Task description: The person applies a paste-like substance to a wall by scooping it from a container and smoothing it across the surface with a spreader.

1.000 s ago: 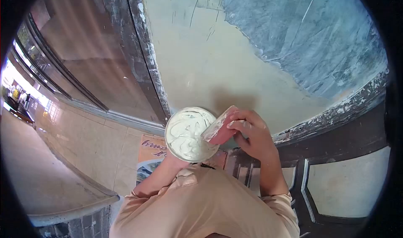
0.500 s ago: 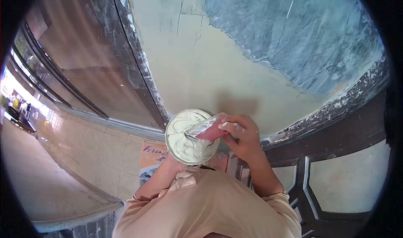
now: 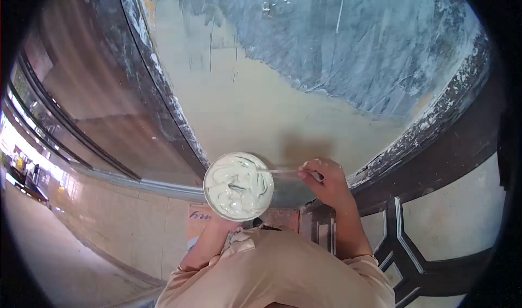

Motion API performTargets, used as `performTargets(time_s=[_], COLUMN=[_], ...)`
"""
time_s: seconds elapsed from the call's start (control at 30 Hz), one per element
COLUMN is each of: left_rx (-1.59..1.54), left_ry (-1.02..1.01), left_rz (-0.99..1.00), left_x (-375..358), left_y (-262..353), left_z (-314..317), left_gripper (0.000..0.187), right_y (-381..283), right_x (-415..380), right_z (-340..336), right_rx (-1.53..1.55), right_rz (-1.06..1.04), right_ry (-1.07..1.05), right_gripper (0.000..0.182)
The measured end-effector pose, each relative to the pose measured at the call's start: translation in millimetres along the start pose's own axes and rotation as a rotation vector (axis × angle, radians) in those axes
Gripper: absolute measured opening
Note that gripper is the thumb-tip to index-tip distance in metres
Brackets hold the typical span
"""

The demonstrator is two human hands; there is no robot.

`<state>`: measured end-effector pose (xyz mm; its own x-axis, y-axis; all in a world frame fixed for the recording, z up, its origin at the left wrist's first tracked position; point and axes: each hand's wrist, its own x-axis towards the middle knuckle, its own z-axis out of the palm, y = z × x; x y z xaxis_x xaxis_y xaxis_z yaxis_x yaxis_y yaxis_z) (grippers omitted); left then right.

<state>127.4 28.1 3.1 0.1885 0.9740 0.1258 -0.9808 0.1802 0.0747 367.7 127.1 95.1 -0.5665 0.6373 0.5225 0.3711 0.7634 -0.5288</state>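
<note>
A round tub (image 3: 207, 198) full of creamy off-white paste (image 3: 234, 185) sits in front of my chest. Under it my left hand (image 3: 229, 222) holds the tub, its fingers mostly hidden by it. My right hand (image 3: 322, 178) pinches a thin scraper (image 3: 285, 171), seen edge-on, whose far end meets the tub's right rim. White paste smears mark the fingers of my right hand.
Ahead rises a wall panel (image 3: 234, 109), beige below and blue-grey above, framed by chipped dark trim (image 3: 429, 120). Dark paneled woodwork (image 3: 399, 210) stands at the right. Glass panes and a tiled floor (image 3: 130, 210) lie to the left, with a printed orange box (image 3: 197, 226) below.
The scraper has come out of the paste to the tub's right rim and turned edge-on. My right hand has shifted slightly right and down, and the tub a little left and down. The view has tilted.
</note>
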Motion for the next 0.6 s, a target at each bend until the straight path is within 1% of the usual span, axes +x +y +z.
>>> performTargets(time_s=[0.03, 0.1, 0.13, 0.23, 0.3, 0.43, 0.5, 0.57, 0.6], left_rx=[0.142, 0.741, 0.749, 0.551, 0.417, 0.144, 0.181, 0.198, 0.055], left_ry=[0.174, 0.075, 0.063, 0.059, 0.064, 0.085, 0.107, 0.036, 0.003], left_rz=[0.106, 0.22, 0.21, 0.136, 0.082, -0.024, -0.011, -0.037, -0.08], left_x=[-5, -14, -15, -13, -11, -9, -15, -16, -18], left_y=[3, 10, 12, 14, 15, 19, 22, 25, 27], left_z=[0, -24, -30, -29, -29, -28, -36, -37, -41], left_gripper=[0.061, 0.062, 0.062, 0.062, 0.062, 0.062, 0.062, 0.063, 0.063], right_y=[2, 3, 0, -15, -25, -25, -22, -22, -22], right_x=[-1, -5, -6, -4, -3, -4, -6, -7, -8], right_z=[-2, -3, -2, 3, 3, 9, 9, 8, 7], right_rx=[-0.006, -0.007, -0.012, -0.112, -0.248, -0.296, -0.264, -0.305, -0.341], right_rz=[-0.001, 0.039, 0.041, 0.048, 0.117, 0.08, 0.098, 0.104, 0.111], right_ry=[0.014, -0.023, -0.007, 0.027, -0.064, -0.008, -0.09, -0.09, -0.099], right_gripper=[0.015, 0.015, 0.015, 0.014, 0.013, 0.016, 0.016, 0.016, 0.017])
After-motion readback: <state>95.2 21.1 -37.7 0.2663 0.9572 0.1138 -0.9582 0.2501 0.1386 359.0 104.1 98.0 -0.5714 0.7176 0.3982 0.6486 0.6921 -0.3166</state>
